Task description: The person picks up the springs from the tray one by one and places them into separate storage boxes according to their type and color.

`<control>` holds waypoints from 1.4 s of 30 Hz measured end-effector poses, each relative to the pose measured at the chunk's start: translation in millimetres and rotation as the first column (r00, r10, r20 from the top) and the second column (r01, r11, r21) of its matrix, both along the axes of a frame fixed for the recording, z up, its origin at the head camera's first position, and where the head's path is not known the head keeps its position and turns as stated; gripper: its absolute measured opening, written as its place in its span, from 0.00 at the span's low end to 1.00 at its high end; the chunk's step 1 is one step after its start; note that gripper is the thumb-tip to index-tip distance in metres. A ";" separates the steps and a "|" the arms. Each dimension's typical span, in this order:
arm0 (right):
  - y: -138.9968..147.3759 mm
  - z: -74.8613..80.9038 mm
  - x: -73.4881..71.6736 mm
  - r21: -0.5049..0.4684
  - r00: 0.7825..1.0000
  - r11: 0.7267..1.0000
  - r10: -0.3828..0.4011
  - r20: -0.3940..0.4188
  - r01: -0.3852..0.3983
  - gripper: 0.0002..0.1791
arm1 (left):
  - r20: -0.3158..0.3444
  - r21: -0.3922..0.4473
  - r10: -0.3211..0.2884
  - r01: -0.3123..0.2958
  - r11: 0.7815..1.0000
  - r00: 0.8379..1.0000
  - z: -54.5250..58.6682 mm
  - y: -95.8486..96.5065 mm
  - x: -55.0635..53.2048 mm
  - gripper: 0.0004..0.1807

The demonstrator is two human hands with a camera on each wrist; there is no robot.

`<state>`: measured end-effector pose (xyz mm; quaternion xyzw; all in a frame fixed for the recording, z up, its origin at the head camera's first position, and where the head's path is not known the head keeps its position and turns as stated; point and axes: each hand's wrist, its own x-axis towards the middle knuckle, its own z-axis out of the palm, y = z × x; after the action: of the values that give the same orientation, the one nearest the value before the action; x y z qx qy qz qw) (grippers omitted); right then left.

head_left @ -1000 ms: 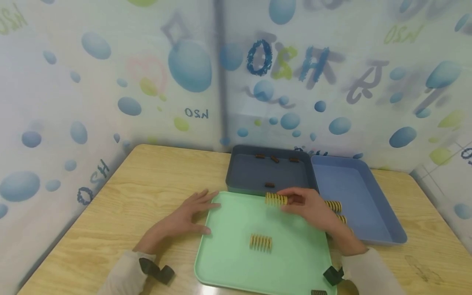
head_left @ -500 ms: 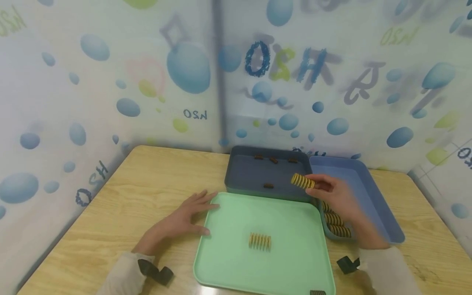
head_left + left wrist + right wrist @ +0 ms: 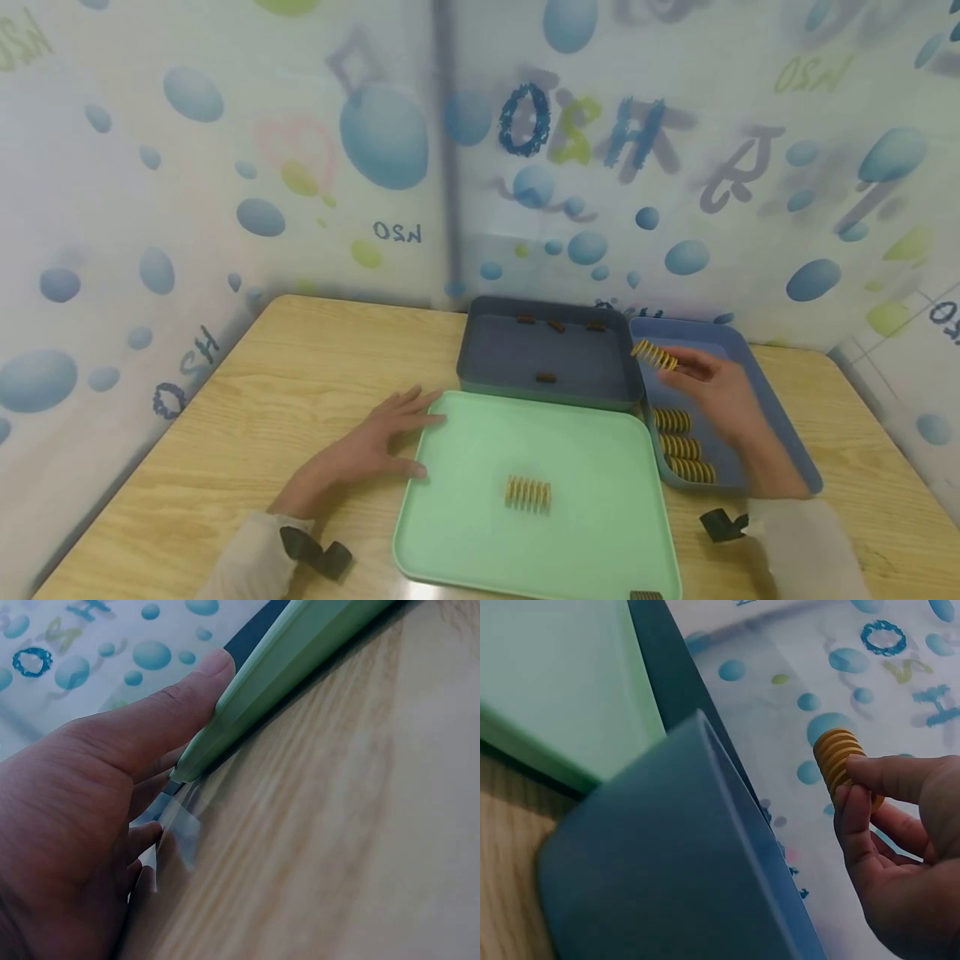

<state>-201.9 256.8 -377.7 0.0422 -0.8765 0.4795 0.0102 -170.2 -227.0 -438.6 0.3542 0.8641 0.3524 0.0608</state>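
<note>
Between thumb and fingers, my right hand (image 3: 712, 392) pinches a yellow coil spring (image 3: 655, 355) above the blue tray (image 3: 772, 408). The right wrist view shows the same spring (image 3: 838, 761) held near one end. Inside the blue tray, several yellow springs (image 3: 680, 447) lie in a column along its left side. Another yellow spring (image 3: 528, 492) lies on the light green tray (image 3: 592, 533). My left hand (image 3: 375, 446) rests at that tray's left edge with fingers spread; in the left wrist view its thumb (image 3: 214, 667) touches the green rim.
A dark grey tray (image 3: 510, 358) behind the green one holds several small dark springs (image 3: 546, 377). A dark spring (image 3: 647, 595) sits at the green tray's near right corner. The wooden table (image 3: 300, 375) meets a patterned wall covering at the back.
My right hand has lifted the yellow spring off the green tray and carried it right, past the dark grey tray, to above the blue tray. The left hand has stayed in place.
</note>
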 end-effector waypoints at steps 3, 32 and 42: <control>8.0 -1.6 -1.5 -0.012 0.999 0.999 -0.040 -0.013 0.040 0.33 | 0.000 0.001 -0.001 0.001 1.000 1.000 -0.1 0.0 0.1 0.41; 46.5 -12.2 -5.0 0.072 0.973 0.970 -0.232 0.018 0.230 0.36 | -0.036 0.011 -0.009 0.010 1.000 0.999 -2.7 0.3 -0.5 0.39; 48.4 -25.1 -7.9 0.099 0.970 0.966 -0.242 0.029 0.238 0.32 | -0.045 0.007 -0.011 0.011 1.000 0.999 -2.4 0.6 -1.4 0.39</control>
<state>-209.8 305.3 -402.9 -0.0735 -0.8970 0.4331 0.0484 -171.7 -226.4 -441.0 0.3671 0.8620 0.3469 0.0421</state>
